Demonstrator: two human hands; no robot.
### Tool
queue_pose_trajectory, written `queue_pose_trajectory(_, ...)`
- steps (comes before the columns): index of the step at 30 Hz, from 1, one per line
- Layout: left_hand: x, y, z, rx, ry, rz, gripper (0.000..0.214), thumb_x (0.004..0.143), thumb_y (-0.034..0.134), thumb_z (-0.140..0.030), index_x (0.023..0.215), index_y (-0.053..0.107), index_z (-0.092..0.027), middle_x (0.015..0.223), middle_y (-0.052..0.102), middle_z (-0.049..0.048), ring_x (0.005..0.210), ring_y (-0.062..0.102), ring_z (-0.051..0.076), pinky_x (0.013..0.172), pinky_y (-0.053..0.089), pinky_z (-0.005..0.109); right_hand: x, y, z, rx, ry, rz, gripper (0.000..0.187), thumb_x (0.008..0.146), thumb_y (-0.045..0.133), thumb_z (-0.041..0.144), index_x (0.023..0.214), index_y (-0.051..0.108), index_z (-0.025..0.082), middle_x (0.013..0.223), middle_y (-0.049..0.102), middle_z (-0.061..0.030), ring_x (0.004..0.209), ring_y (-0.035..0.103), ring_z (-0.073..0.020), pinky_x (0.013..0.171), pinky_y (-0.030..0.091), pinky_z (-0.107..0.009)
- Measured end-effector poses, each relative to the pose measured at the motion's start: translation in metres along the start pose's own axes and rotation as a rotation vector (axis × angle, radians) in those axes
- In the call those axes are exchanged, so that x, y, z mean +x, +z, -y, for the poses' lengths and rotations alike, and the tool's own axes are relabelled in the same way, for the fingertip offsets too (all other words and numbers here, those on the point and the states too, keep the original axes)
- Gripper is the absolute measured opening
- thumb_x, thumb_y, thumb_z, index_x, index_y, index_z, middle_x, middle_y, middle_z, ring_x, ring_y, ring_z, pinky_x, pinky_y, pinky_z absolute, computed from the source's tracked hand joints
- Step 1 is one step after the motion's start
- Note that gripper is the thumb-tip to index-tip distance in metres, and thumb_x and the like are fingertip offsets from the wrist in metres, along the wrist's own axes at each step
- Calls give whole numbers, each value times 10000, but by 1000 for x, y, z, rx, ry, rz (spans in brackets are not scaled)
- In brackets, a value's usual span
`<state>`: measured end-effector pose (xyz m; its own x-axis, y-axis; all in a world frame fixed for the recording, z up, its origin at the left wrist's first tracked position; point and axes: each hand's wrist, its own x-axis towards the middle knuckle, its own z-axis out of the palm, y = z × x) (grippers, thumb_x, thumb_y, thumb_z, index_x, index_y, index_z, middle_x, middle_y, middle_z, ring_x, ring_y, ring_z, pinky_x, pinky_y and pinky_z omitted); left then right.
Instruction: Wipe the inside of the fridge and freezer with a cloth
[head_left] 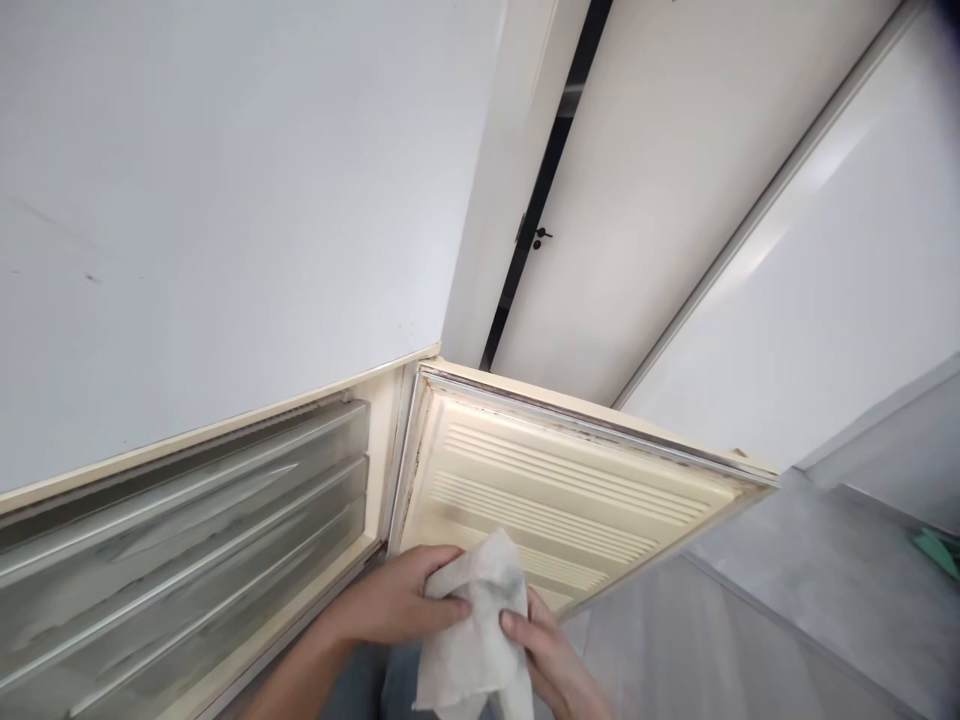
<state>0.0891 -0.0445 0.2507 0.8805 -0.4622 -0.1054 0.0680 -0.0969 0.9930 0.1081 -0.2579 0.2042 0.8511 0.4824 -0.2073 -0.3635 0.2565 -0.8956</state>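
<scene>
Both hands grip a crumpled white cloth (480, 625) with a greyish smudge near its top, low in the middle of the head view. My left hand (416, 590) holds its left edge, the thumb lying across the front. On the other side my right hand (544, 645) pinches it between thumb and fingers. Just beyond the hands stands an open cream fridge or freezer door (555, 480), its ribbed inner face toward me. Dark grime marks the door's gasket (570, 418). The cloth overlaps the door's lower part in view; whether they touch I cannot tell.
Left of the door is the appliance's opening, with translucent drawer fronts (225, 520). Its white outer panel (225, 200) rises above. Behind stands a white room door (637, 180) with a black handle (541, 234). A green object (937, 550) lies at the far right.
</scene>
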Motion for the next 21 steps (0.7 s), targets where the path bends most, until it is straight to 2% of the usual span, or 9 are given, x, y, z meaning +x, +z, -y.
queue_pose_trajectory(2,-5,-7,-8,44,64,-125,398,788,607,-409,1143,574,-232,1098,628,54,960,573,187,778,454,272,-4,-8,23,-22,-18,-117,435,530,791,454,870,669,211,773,679,-43,736,641,-249,668,486,-338)
queue_pose_trajectory(4,-14,-17,-14,40,73,-293,435,816,558,-458,1204,524,-263,1193,592,73,1024,563,194,839,456,297,-8,-14,65,-83,-160,-320,402,585,756,448,869,640,187,776,673,-58,706,633,-242,641,482,-335)
queue_pose_trajectory(5,-20,-22,-16,38,60,-356,432,828,534,-477,1205,520,-268,1186,597,77,1015,568,193,841,457,303,-9,-14,90,-149,-275,-415,406,613,733,453,889,624,177,791,668,-69,714,629,-245,635,480,-336)
queue_pose_trajectory(7,-29,-28,-18,42,30,-399,421,835,514,-493,1187,531,-264,1139,621,82,997,576,199,842,456,314,-4,-1,140,-421,-662,-551,406,700,670,400,1038,584,191,946,653,-78,849,611,-237,698,470,-326)
queue_pose_trajectory(9,-36,-29,-18,44,11,-385,416,829,519,-497,1166,549,-255,1116,636,83,996,580,209,844,458,322,14,26,178,-842,-994,-527,403,768,598,347,1139,529,204,1115,594,-95,997,557,-243,829,441,-371)
queue_pose_trajectory(11,-37,-24,-15,46,-1,-369,408,825,524,-500,1144,564,-249,1102,645,78,1000,584,210,867,457,327,46,62,196,-1254,-1172,-377,315,818,520,347,1085,528,180,1236,515,-130,1116,480,-263,913,390,-412)
queue_pose_trajectory(14,-35,-14,-7,56,-25,-347,422,821,516,-525,1138,564,-251,1102,642,67,1006,590,201,925,443,337,102,104,190,-1724,-970,-112,339,900,403,473,1000,537,178,1113,567,-128,1023,506,-243,890,378,-400)
queue_pose_trajectory(18,-32,-9,5,72,-82,-351,469,807,485,-588,1125,563,-252,1099,633,69,1056,578,220,969,427,363,140,114,167,-1857,-846,-330,644,895,245,644,1257,414,140,1070,587,-151,973,526,-272,866,360,-413)
queue_pose_trajectory(21,-28,-10,16,88,-119,-364,499,795,472,-621,1120,561,-252,1098,636,72,1053,586,234,965,431,383,135,99,166,-1908,-901,-347,590,919,244,596,1221,449,133,1066,584,-132,988,511,-268,868,352,-395)
